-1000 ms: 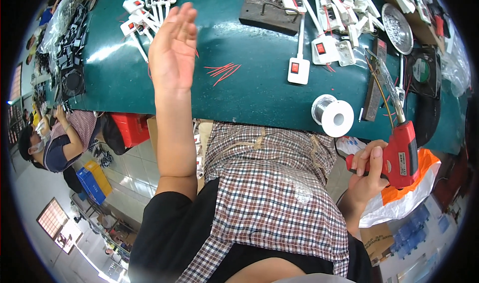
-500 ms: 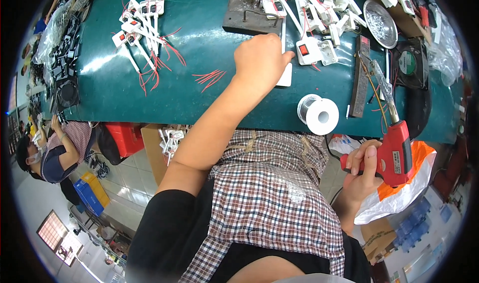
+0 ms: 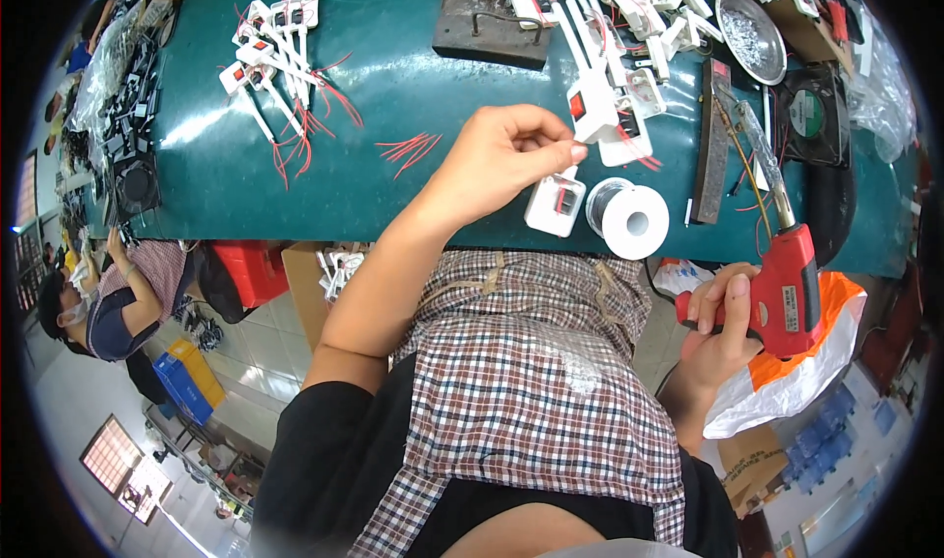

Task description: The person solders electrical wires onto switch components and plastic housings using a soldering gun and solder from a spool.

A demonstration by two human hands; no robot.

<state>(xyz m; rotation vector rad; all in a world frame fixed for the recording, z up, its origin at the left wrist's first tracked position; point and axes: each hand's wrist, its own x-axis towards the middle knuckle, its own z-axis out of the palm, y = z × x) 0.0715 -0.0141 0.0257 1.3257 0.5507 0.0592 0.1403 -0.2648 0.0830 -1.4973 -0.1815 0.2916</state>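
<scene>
My left hand (image 3: 501,160) is closed in a pinch at the edge of a white switch housing with a red rocker (image 3: 578,104). Just below the fingertips lies another white housing (image 3: 556,204), its dark inside facing up. A third white housing with red wires (image 3: 626,140) lies to the right of the pinch. My right hand (image 3: 726,317) grips a red soldering gun (image 3: 790,297) by its handle, beyond the table's front edge. The gun's metal barrel and thin brass-coloured tube point up over the table. A spool of solder wire (image 3: 634,222) stands near the edge, between the hands.
More white housings (image 3: 629,12) are heaped at the back beside a dark metal block (image 3: 487,27). Another wired bunch (image 3: 275,52) and loose red wires (image 3: 408,150) lie leftward. A dark bar (image 3: 710,145), metal dish (image 3: 750,37) and fan (image 3: 811,116) occupy the right.
My left hand has moved down and turned, from a fist to a pinch. The red-rocker housing has shifted left and tilted; housings with dark insides now show nearby. The soldering gun has barely moved.
</scene>
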